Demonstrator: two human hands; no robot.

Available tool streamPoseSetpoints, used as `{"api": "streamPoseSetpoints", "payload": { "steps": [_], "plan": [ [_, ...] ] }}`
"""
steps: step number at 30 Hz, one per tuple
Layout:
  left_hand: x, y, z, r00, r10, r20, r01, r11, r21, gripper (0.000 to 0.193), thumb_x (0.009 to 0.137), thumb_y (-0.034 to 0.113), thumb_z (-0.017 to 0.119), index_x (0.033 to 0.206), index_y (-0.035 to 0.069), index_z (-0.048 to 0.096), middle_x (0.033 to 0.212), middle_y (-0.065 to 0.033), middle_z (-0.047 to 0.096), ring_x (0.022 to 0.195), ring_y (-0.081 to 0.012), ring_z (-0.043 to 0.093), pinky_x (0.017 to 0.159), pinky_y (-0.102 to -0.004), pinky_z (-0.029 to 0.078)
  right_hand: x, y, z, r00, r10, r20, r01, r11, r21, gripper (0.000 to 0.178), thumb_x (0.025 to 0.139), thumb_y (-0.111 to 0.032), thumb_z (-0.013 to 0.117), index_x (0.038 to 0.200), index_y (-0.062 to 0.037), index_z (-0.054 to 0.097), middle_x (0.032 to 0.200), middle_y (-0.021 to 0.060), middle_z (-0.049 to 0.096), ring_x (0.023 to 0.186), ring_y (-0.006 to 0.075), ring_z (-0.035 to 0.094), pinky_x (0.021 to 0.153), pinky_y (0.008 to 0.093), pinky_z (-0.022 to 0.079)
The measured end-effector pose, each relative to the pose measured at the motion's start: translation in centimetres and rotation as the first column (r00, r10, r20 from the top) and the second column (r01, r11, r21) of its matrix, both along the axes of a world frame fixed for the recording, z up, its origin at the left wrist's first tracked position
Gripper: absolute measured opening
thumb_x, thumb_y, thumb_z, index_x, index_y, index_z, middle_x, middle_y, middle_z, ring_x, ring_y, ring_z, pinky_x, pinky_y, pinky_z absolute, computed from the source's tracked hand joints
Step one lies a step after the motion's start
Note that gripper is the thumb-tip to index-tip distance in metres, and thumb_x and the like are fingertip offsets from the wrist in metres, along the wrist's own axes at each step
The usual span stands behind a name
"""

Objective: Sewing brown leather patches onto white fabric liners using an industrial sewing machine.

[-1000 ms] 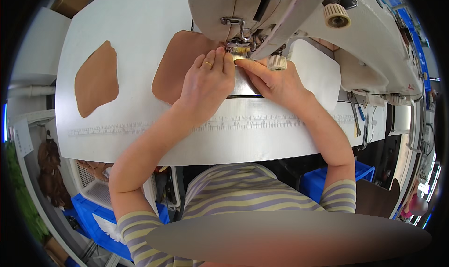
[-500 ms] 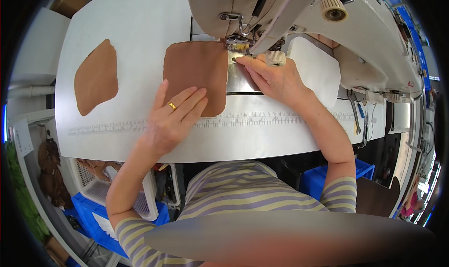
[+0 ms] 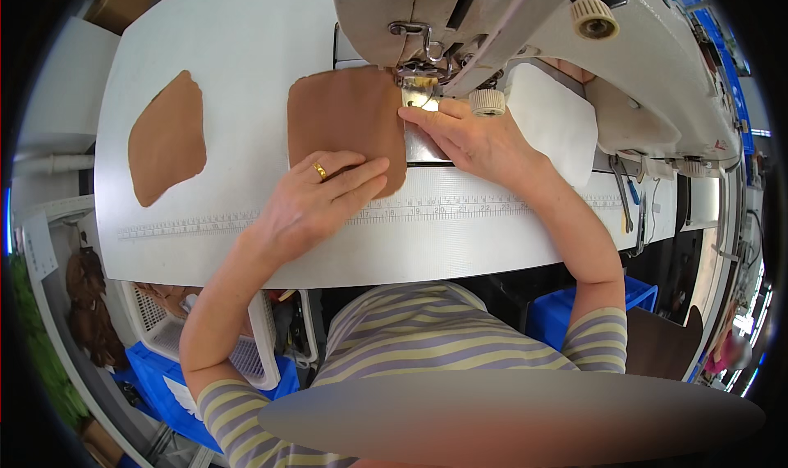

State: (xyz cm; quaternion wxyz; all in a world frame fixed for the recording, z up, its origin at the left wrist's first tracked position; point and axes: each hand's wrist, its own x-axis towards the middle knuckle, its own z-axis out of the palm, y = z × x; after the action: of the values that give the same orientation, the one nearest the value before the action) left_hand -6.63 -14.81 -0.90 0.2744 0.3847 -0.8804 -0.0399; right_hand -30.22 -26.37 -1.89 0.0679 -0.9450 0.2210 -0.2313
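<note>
Compared with half a second earlier, the left hand (image 3: 308, 201) has moved slightly to the right over the lower part of the brown panel (image 3: 341, 111), and the extended fingertip of the right hand (image 3: 484, 144), previously just apart from the panel, has reached its right edge. The panel lies on the white worktop (image 3: 230, 50), left of the sewing machine's (image 3: 369, 17) shiny metal plate (image 3: 423, 148); its upper right corner is close to the presser mechanism (image 3: 423, 70), though whether it passes beneath cannot be determined. The left hand is palm down, fingers extended and resting on the panel's surface without grasping it; one finger bears a gold-coloured ring (image 3: 319, 171). The right hand is partly curled above the plate, one finger pointing left; whether finger and thumb pinch the panel's edge cannot be told. Near the right hand is a ribbed cream knob (image 3: 487, 102). A second brown piece (image 3: 168, 140), roughly diamond-shaped, lies well apart at the left. A white rounded piece (image 3: 562, 132) lies right of the right hand, beside a wrench-like tool (image 3: 622, 193). A ruler scale (image 3: 197, 222) crosses the worktop below the panel. Below the front edge stands a white basket (image 3: 261, 345).
</note>
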Motion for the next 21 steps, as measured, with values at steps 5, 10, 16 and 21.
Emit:
{"api": "streamPoseSetpoints", "payload": {
  "steps": [5,10,16,21],
  "plan": [
    [0.3,-0.8,0.0,1.0,0.0,0.004,0.0,1.0,-0.026,0.029,0.073,0.005,0.069,0.101,0.001,0.07,0.115,-0.0073,0.068,0.1,-0.0245,0.063,0.079,-0.0365,0.054,-0.4,0.4,0.7,0.995,0.104,0.0,-0.104,0.994,0.045,0.027,0.082,-0.012,0.066,0.109,-0.0135,0.068,0.066,0.006,0.062,0.057,0.0246,0.062,0.049,0.0368,0.047],
    [0.2,-1.3,-0.4,1.0,0.008,0.005,-0.008,0.999,-0.052,0.032,0.071,0.005,0.07,0.103,0.002,0.07,0.116,-0.0057,0.068,0.101,-0.0252,0.063,0.081,-0.036,0.054,-0.2,0.5,0.4,0.996,0.077,0.043,-0.079,0.996,0.04,0.026,0.08,-0.01,0.068,0.105,-0.0135,0.069,0.068,0.0035,0.061,0.059,0.0234,0.062,0.05,0.0366,0.048],
    [1.1,-3.4,-0.9,1.0,0.005,0.019,-0.005,1.0,-0.03,0.043,0.066,0.006,0.07,0.109,0.002,0.069,0.12,-0.0061,0.067,0.105,-0.0272,0.061,0.085,-0.0379,0.053,-0.4,0.4,0.7,0.989,0.145,-0.016,-0.143,0.986,0.08,0.027,0.078,-0.01,0.069,0.105,-0.0143,0.069,0.071,0.0037,0.064,0.062,0.0243,0.063,0.052,0.0363,0.049],
    [1.8,-5.9,-0.8,0.998,0.009,0.061,-0.005,0.998,-0.061,0.043,0.071,0.008,0.067,0.113,0.004,0.068,0.12,-0.004,0.067,0.107,-0.0252,0.06,0.089,-0.0373,0.051,0.2,-0.9,-0.9,0.989,0.105,0.1,-0.111,0.992,0.058,0.028,0.079,-0.01,0.068,0.106,-0.0146,0.069,0.07,0.0052,0.064,0.06,0.0254,0.063,0.05,0.0372,0.05]
  ]
}}
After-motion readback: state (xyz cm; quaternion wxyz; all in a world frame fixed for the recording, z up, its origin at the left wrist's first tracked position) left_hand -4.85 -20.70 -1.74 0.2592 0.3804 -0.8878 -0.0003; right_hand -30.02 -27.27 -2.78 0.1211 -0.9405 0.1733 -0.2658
